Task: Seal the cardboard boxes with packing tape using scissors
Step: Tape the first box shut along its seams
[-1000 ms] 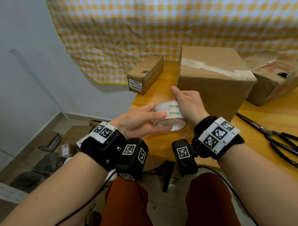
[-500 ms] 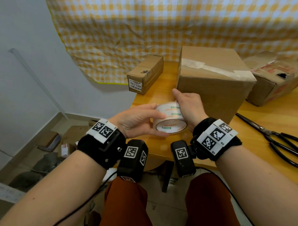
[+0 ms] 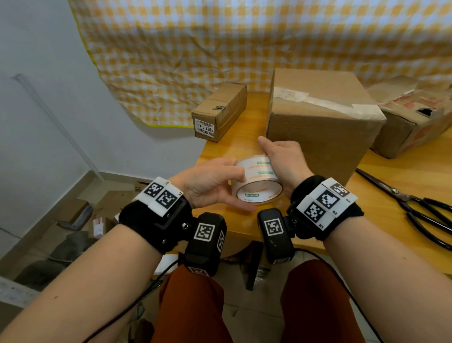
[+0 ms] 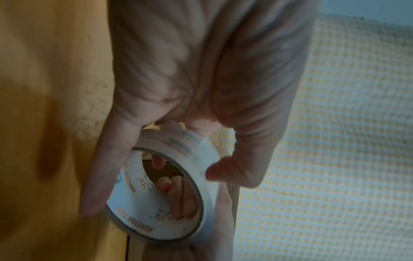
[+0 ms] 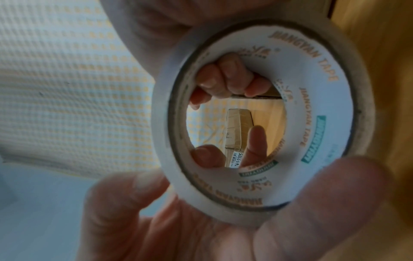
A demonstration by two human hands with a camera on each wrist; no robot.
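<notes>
Sitting closed on the wooden table (image 3: 413, 179), left to right, are a small labelled box (image 3: 219, 111), a big taped box (image 3: 322, 123) and a worn box (image 3: 424, 115); contents hidden. Left hand (image 3: 209, 183) and right hand (image 3: 285, 161) both grasp the tape roll (image 3: 258, 183) before the big box. Scissors (image 3: 425, 208) lie right. Checked cloth (image 3: 251, 37) hangs behind.

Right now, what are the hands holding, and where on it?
Both hold the tape roll: left hand on its left rim, right hand over the top and right. Scissors lie untouched.
</notes>
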